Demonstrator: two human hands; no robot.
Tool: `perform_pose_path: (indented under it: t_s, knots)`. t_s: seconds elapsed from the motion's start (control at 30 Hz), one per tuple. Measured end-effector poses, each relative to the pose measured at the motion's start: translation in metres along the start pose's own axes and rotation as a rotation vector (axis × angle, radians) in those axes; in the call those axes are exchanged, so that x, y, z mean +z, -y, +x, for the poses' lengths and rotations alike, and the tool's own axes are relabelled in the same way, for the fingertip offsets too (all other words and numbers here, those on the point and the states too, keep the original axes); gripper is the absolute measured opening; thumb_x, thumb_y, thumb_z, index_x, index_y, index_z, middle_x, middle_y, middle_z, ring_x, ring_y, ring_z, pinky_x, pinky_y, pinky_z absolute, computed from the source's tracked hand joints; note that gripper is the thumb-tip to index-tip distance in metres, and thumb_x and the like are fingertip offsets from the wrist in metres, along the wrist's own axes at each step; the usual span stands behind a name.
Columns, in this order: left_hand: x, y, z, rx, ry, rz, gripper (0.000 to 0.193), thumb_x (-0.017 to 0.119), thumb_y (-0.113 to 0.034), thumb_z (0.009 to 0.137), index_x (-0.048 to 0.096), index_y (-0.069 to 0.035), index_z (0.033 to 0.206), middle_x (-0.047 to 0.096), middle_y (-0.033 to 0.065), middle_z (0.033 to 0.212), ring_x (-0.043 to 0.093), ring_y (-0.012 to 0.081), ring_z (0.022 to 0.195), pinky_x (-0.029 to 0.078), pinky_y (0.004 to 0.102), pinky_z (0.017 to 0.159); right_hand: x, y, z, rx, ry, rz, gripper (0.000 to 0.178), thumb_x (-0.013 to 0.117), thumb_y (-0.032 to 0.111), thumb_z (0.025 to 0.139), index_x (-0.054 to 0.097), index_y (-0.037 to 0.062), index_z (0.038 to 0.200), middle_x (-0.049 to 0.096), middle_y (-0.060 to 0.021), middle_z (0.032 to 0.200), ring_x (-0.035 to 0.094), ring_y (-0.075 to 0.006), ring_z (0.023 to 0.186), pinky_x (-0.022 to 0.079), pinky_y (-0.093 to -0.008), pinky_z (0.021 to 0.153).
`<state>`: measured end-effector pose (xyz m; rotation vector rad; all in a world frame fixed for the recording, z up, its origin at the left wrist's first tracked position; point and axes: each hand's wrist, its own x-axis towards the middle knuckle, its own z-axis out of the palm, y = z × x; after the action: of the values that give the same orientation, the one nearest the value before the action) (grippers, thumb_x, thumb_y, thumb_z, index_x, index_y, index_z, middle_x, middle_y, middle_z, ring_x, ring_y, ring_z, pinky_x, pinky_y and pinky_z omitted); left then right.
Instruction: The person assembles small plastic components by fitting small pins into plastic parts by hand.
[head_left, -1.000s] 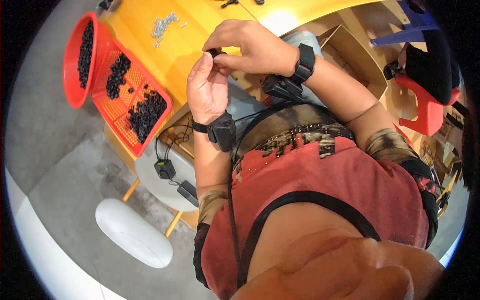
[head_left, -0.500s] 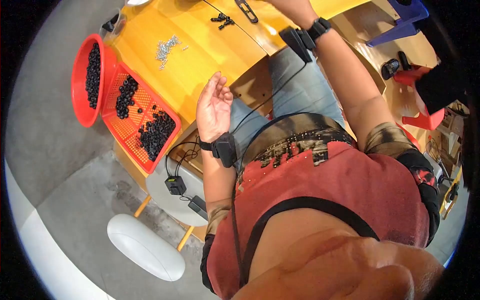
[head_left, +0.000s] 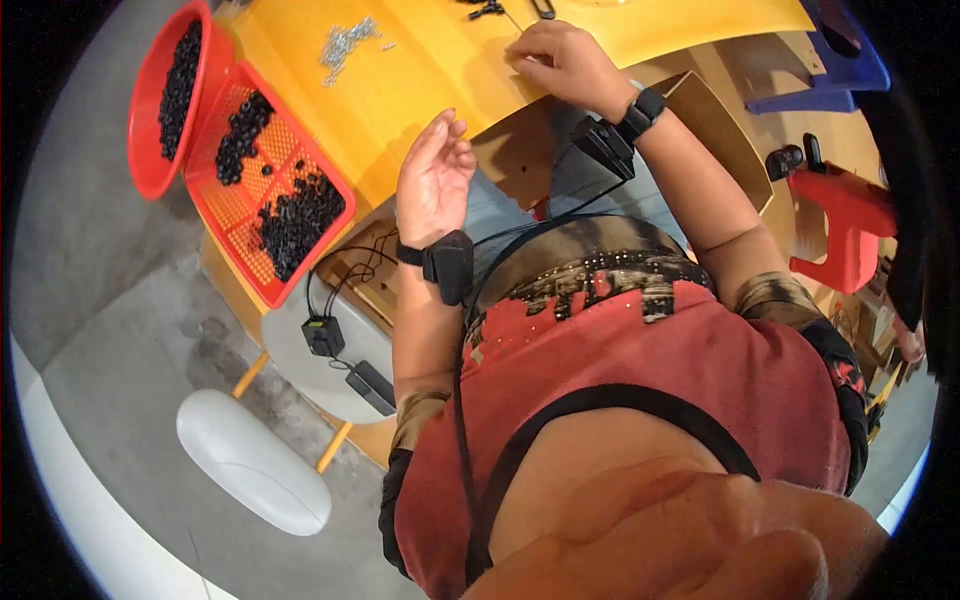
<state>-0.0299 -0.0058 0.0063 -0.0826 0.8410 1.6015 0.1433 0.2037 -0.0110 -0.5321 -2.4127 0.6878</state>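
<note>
A small assembly workshop: yellow workbench (head_left: pixel 420 80), red baskets (head_left: pixel 262 190) of black parts (2 baskets), loose screws (head_left: pixel 345 45)

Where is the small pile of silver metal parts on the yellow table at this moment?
In the head view, the pile of silver metal parts lies on the yellow table, upper left, between the red mesh tray of black pieces and the right hand.

So my hands aren't together anymore: right hand (head_left: pixel 565 62) is now stretched out onto the yellow counter (head_left: pixel 440 75), and my left hand (head_left: pixel 432 180) is hanging open by its edge, fingers loose.
</note>
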Motion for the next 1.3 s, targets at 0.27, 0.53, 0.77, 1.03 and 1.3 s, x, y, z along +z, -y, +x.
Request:
perform_pose_path:
  t_s: [0.27, 0.53, 0.77, 1.03, 1.3]
  knots:
    - [-0.008, 0.005, 0.000, 0.021, 0.005, -0.024, 0.024, 0.067, -0.016, 0.100, 0.067, -0.002, 0.119, 0.068, 0.0064, 0.100, 0.061, 0.0138, 0.083, 0.052, 0.0258, 0.071, -0.001, 0.002, 0.009, 0.032, 0.069, -0.107, 0.018, 0.072, 0.014, 0.090, 0.075, 0.0016, 0.103, 0.070, -0.0132, 0.094, 0.069, -0.0303, 0.090, 0.056, -0.0369, 0.082]
    - [-0.007, 0.007, -0.001, 0.001, 0.038, -0.086, 0.022, 0.064, -0.013, 0.101, 0.065, -0.001, 0.121, 0.068, 0.0074, 0.100, 0.060, 0.0174, 0.083, 0.052, 0.0285, 0.072, 0.001, 0.027, 0.045, 0.099, -0.056, -0.114, 0.020, 0.072, 0.016, 0.085, 0.075, -0.0011, 0.095, 0.067, -0.0187, 0.085, 0.063, -0.0376, 0.086, 0.053, -0.0461, 0.076]
    - [-0.002, 0.012, -0.004, -0.007, 0.066, -0.067, 0.023, 0.066, -0.015, 0.101, 0.066, -0.002, 0.120, 0.067, 0.0060, 0.097, 0.060, 0.0163, 0.083, 0.051, 0.0276, 0.072, 0.012, 0.027, 0.055, 0.076, -0.115, -0.252, 0.014, 0.067, 0.012, 0.088, 0.074, 0.0000, 0.091, 0.064, -0.0195, 0.085, 0.061, -0.0383, 0.085, 0.050, -0.0471, 0.079]
    - [-0.003, 0.010, -0.006, -0.024, 0.055, -0.036, 0.024, 0.066, -0.017, 0.101, 0.066, -0.003, 0.120, 0.067, 0.0056, 0.097, 0.059, 0.0154, 0.083, 0.050, 0.0275, 0.071, 0.018, 0.042, 0.039, 0.043, -0.129, -0.175, 0.014, 0.068, 0.011, 0.090, 0.074, 0.0003, 0.098, 0.062, -0.0181, 0.082, 0.060, -0.0376, 0.084, 0.050, -0.0465, 0.076]
    - [-0.009, 0.011, -0.003, -0.024, 0.073, -0.041, 0.024, 0.065, -0.016, 0.102, 0.065, -0.002, 0.122, 0.068, 0.0056, 0.093, 0.059, 0.0167, 0.081, 0.050, 0.0288, 0.071, 0.005, 0.037, 0.024, 0.024, -0.082, -0.007, 0.019, 0.070, 0.008, 0.089, 0.074, -0.0001, 0.106, 0.066, -0.0186, 0.090, 0.063, -0.0362, 0.085, 0.052, -0.0425, 0.076]
